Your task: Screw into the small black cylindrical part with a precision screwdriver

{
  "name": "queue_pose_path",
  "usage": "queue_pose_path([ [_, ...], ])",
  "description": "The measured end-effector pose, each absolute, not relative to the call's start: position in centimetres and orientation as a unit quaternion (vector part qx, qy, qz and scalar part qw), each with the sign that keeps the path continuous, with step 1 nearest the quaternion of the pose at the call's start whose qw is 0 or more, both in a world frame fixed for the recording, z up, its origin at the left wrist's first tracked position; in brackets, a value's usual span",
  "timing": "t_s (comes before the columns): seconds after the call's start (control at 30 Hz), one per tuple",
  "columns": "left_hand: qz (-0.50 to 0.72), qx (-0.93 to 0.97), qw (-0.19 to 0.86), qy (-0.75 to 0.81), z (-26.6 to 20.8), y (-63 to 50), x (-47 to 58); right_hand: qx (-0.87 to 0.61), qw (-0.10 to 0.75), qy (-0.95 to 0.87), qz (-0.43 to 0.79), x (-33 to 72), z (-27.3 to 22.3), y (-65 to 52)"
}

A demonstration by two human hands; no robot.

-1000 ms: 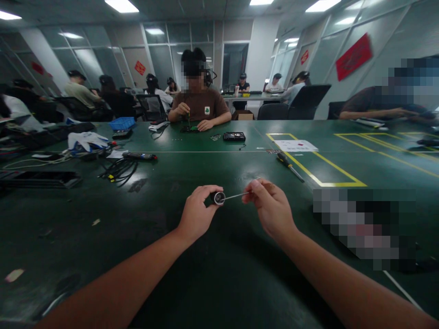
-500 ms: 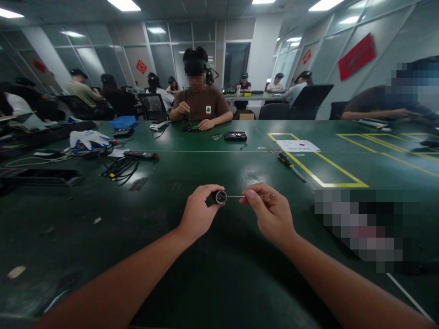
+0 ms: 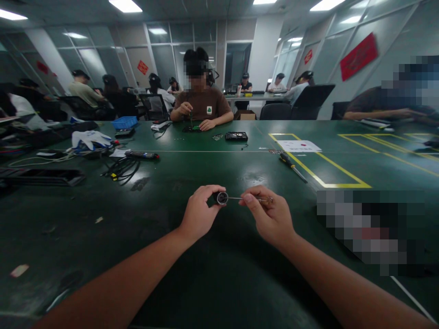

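Observation:
Between the thumb and fingers of my left hand is a small dark cylindrical part with a silvery ring-shaped end turned toward me. My right hand grips a screwdriver by its clear brownish handle. Its thin metal shaft points left and meets the right side of the cylindrical part; whether the tip is inside it or only touching, I cannot tell. Both hands are held above the green table.
A black-and-yellow screwdriver lies beyond my right hand, near yellow tape. Coiled black cable, white gloves and a blue basket are at the left. Across the table a person works on a small green board. A blurred object lies right.
The view has shifted very slightly. Both hands keep their grips, and the screwdriver shaft still meets the cylindrical part, with its handle end tilted a little lower.

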State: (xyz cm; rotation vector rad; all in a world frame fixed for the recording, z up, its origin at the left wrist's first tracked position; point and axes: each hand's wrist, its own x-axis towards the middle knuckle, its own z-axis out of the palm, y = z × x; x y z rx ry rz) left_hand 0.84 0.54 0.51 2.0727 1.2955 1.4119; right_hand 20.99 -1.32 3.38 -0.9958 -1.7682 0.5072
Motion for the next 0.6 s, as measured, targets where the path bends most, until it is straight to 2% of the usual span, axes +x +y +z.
queue_pose_path([
  [0.2, 0.494, 0.727, 0.161, 0.450, 0.5, 0.6, 0.9, -0.415, 0.519, -0.701, 0.258, 21.0, 3.4, -0.9],
  [0.4, 0.500, 0.721, 0.163, 0.451, 0.3, 0.7, 0.9, -0.363, 0.580, -0.603, 0.411, 21.0, 3.1, 0.4],
  [0.6, 0.503, 0.723, 0.161, 0.446, 0.2, 0.7, 0.9, -0.383, 0.576, -0.638, 0.338, 21.0, 3.5, -0.3],
])
